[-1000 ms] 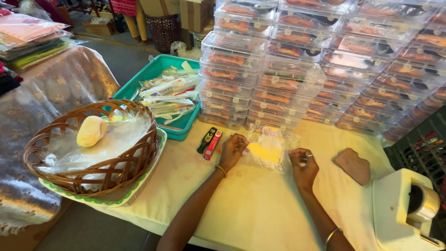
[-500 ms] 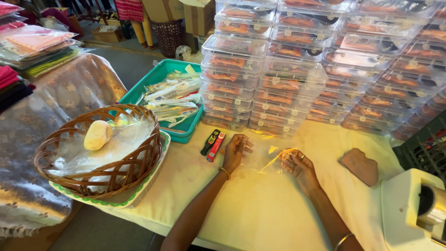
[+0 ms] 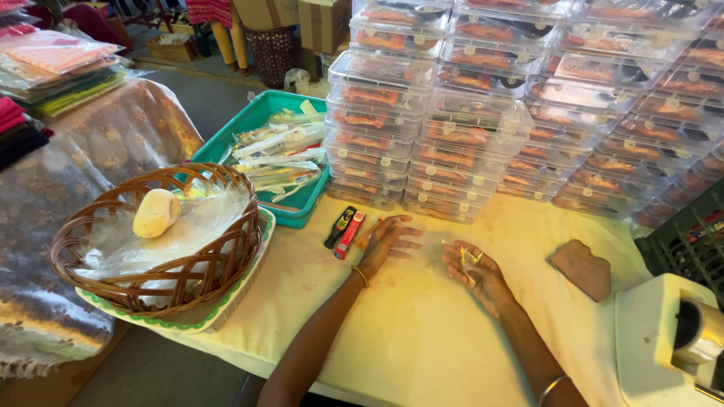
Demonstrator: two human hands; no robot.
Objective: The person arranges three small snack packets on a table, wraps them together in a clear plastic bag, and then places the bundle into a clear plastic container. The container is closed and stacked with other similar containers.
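Head view over a cream table [image 3: 422,339]. The left hand [image 3: 388,241] lies flat, palm down and fingers spread, released on the tabletop; a thin bracelet circles its wrist. Just at its 9 o'clock lie two small markers [image 3: 345,230], one black and one red, side by side and near the fingertips without clear contact. The right hand [image 3: 477,273] rests at the left hand's 3 o'clock, palm up with fingers loosely curled around a small clear wrapper [image 3: 469,258] with a yellow scrap inside; how firm the hold is cannot be told. At 12 o'clock from both hands rise stacks of clear lidded boxes [image 3: 467,120] with orange contents. At 10 o'clock stands a teal tray [image 3: 249,124] of packets, and at 9 o'clock a wicker basket [image 3: 151,279] lined with plastic, bearing a pale yellow lump [image 3: 156,212]. At 3 o'clock lie a brown flat piece [image 3: 582,267] and a white tape dispenser [image 3: 671,339].
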